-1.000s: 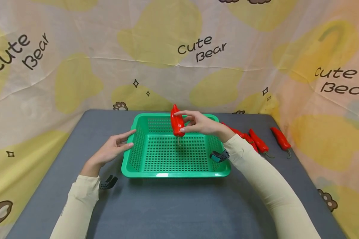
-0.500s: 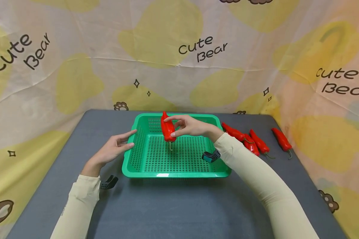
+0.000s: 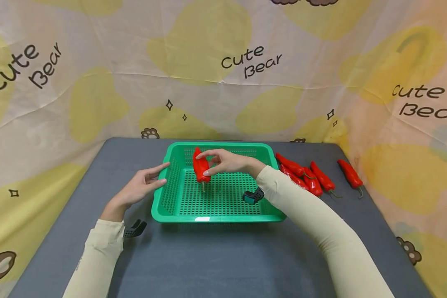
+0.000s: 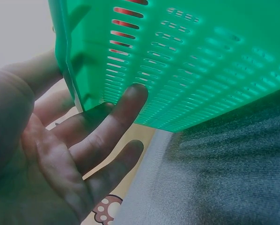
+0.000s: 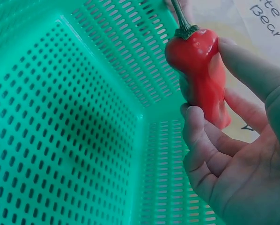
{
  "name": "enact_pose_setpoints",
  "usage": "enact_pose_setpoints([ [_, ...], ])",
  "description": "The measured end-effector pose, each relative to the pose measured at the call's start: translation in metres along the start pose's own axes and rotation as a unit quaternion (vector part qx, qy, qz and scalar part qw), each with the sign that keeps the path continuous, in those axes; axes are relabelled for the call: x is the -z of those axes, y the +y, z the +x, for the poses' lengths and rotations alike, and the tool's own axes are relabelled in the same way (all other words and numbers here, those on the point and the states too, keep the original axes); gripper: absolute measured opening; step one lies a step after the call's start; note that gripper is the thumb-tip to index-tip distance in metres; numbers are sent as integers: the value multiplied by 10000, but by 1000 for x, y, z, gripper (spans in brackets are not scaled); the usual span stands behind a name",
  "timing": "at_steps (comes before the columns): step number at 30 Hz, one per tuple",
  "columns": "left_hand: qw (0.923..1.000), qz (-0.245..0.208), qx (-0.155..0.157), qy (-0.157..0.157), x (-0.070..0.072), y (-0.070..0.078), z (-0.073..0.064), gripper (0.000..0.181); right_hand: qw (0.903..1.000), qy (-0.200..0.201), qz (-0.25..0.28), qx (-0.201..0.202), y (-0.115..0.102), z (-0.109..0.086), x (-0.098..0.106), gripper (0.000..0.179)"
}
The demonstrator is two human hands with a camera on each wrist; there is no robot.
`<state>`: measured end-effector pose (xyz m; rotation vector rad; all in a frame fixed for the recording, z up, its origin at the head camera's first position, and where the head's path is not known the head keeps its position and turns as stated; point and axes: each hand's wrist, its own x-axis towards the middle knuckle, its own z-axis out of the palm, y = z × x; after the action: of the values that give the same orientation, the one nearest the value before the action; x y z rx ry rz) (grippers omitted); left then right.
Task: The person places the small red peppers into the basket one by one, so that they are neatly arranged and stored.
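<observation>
My right hand [image 3: 227, 162] pinches a red chili pepper [image 3: 201, 167] between thumb and fingers, over the left part of a green plastic basket [image 3: 223, 219]. The pepper's stem end points toward me; in the right wrist view the pepper [image 5: 201, 70] shows a green stem and hangs apart from the perforated floor. At the basket's left rim, my left hand [image 3: 141, 186] holds on with thumb and index finger over the edge. From the left wrist view, the other fingers of that hand [image 4: 98, 140] lie against the outside of the slotted wall [image 4: 177, 56], and red shows through some slots.
Several red peppers [image 3: 322, 176] lie grouped on the grey table [image 3: 216, 256] right of the basket, partly behind my right sleeve. One more pepper [image 3: 350, 173] lies apart near the table's right edge. A patterned cloth [image 3: 193, 49] hangs behind and at the sides.
My right hand has carried the pepper leftward and lower over the basket. More of the peppers on the right now show past the sleeve. The left hand and basket have stayed put.
</observation>
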<state>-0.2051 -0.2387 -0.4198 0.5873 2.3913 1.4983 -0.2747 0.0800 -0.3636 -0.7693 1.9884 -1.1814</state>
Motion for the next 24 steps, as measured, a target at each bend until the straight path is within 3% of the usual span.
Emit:
enact_pose_setpoints([
  [13, 9998, 175, -27, 47, 2, 0, 1, 61, 9988, -159, -401, -216, -2, 21, -9, 55],
  [24, 10000, 63, 44, -8, 1, -2, 1, 62, 9967, -226, -628, -454, 1, 32, -19, 57],
])
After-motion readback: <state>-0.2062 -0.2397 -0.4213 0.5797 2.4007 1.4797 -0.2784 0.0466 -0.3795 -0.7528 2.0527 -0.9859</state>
